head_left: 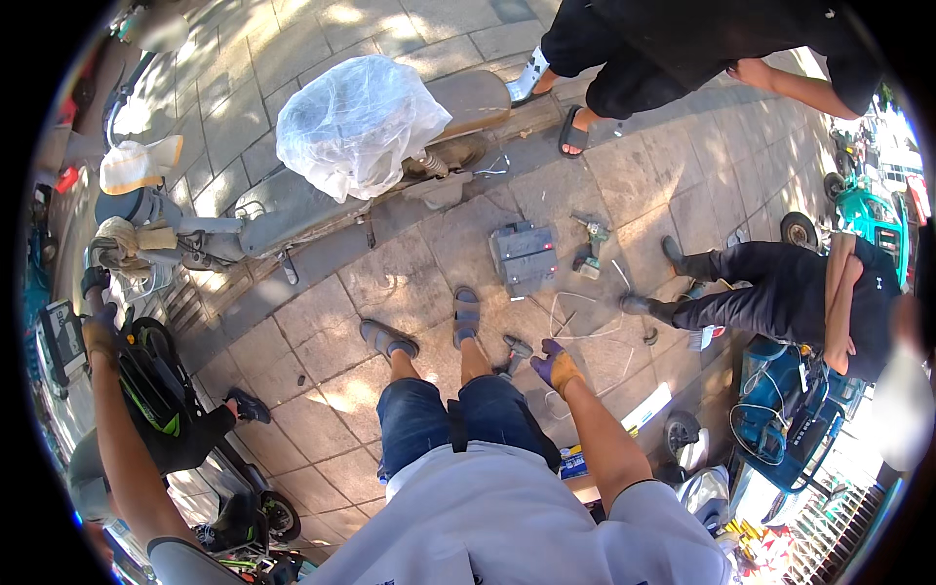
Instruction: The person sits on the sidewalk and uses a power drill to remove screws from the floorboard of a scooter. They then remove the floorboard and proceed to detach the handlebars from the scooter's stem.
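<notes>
My right hand [556, 368], in a purple and tan glove, is to the right of my knees. Its fingers look apart, and I see nothing between them. In the picture it sits beside a short tool with a grey head and dark handle [516, 351]. Far out at the left is my left hand [99, 333], also in a tan and purple glove. It is nearest the dark end of a handlebar [96, 280]; whether it grips it I cannot tell. A black battery [525, 259] lies on the paving ahead, with a green cordless drill [590, 246] beside it.
A scooter with a plastic-wrapped seat [361, 127] spans the far side. One person [673, 54] stands behind it, another [780, 292] at the right with folded arms. Loose pale cable [575, 334] lies on the paving. A teal cart [790, 414] stands right; a black scooter [161, 390] left.
</notes>
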Demonstrator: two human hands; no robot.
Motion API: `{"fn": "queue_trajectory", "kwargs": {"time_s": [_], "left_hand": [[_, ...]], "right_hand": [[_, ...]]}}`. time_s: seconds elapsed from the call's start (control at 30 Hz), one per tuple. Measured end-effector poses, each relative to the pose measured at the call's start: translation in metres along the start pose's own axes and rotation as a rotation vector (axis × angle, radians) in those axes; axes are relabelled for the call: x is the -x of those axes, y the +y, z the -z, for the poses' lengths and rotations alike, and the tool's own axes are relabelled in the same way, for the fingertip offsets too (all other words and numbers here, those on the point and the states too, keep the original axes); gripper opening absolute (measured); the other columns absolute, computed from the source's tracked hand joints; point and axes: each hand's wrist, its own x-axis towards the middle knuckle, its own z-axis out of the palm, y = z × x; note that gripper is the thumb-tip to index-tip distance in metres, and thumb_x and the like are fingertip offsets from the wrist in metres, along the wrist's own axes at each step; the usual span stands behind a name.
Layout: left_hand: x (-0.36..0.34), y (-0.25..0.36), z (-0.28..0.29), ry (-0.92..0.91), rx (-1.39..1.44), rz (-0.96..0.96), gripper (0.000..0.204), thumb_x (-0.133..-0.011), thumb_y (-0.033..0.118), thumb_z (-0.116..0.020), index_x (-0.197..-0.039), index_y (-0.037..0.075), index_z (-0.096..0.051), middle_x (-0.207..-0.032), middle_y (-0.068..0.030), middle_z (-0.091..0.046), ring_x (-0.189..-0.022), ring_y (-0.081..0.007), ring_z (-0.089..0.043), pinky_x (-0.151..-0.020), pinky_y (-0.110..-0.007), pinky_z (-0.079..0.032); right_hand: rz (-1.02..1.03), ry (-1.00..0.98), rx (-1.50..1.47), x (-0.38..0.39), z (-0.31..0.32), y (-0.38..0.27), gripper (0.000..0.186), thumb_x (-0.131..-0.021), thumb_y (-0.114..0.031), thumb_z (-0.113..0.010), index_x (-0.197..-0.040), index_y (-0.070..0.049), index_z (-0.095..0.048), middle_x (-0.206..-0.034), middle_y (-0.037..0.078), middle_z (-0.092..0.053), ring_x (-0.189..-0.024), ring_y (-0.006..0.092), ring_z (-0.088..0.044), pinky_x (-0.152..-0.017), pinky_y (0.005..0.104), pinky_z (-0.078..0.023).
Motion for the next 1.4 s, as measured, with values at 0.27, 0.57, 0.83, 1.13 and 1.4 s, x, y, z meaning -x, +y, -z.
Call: {"fn": "queue_trajectory", "kwargs": {"time_s": [0.27,0.57,0.83,1.13,1.4], "left_hand": [[-0.001,0.034,0.009,-0.091,0.010,0.206,0.060,-0.094,0.031,-0.055,-0.151,0.029,-0.037,-0.094,-0.0300,-0.069,-0.095,-0.0453,-0.069,-0.078,-0.056,-0.049],[0.006,0.015,0.003,0.026,-0.102,0.159,0.047,-0.096,0.035,-0.057,-0.140,0.017,-0.052,-0.113,-0.0333,-0.066,-0.109,-0.0497,-0.064,-0.084,-0.058,-0.050],[0.033,0.020,-0.003,-0.037,0.053,0.224,0.058,-0.093,0.045,-0.061,-0.130,0.001,-0.059,-0.118,-0.0344,-0.065,-0.108,-0.0512,-0.065,-0.083,-0.056,-0.051],[0.073,0.107,0.043,0.090,0.317,0.327,0.078,-0.084,0.030,-0.073,-0.148,-0.002,-0.043,-0.133,-0.0304,-0.062,-0.117,-0.0463,-0.064,-0.098,-0.049,-0.052],[0.106,0.127,0.071,0.073,0.436,0.380,0.069,-0.082,0.023,-0.073,-0.141,-0.002,-0.049,-0.132,-0.0290,-0.058,-0.119,-0.0482,-0.058,-0.101,-0.052,-0.049]], "right_hand": [[0.002,0.054,0.006,-0.016,-0.002,0.059,0.073,-0.089,-0.040,-0.067,-0.146,0.002,-0.050,-0.145,0.024,-0.058,-0.136,0.0366,-0.055,-0.112,0.0395,-0.044],[-0.111,0.003,0.112,-0.004,-0.027,0.082,0.075,-0.087,-0.043,-0.065,-0.146,0.001,-0.051,-0.146,0.024,-0.058,-0.135,0.0371,-0.055,-0.112,0.0393,-0.045],[-0.027,0.048,-0.053,-0.016,-0.002,-0.006,0.074,-0.087,-0.037,-0.070,-0.145,0.003,-0.050,-0.144,0.024,-0.059,-0.135,0.0348,-0.057,-0.111,0.0374,-0.045],[0.072,0.162,-0.118,-0.062,0.013,-0.076,0.072,-0.086,-0.032,-0.075,-0.143,0.006,-0.051,-0.136,0.025,-0.064,-0.127,0.0355,-0.062,-0.107,0.0405,-0.048],[0.522,0.269,0.002,-0.044,0.089,-0.367,0.082,-0.082,-0.033,-0.081,-0.147,0.005,-0.047,-0.139,0.026,-0.061,-0.130,0.0376,-0.059,-0.109,0.0415,-0.047]]}}
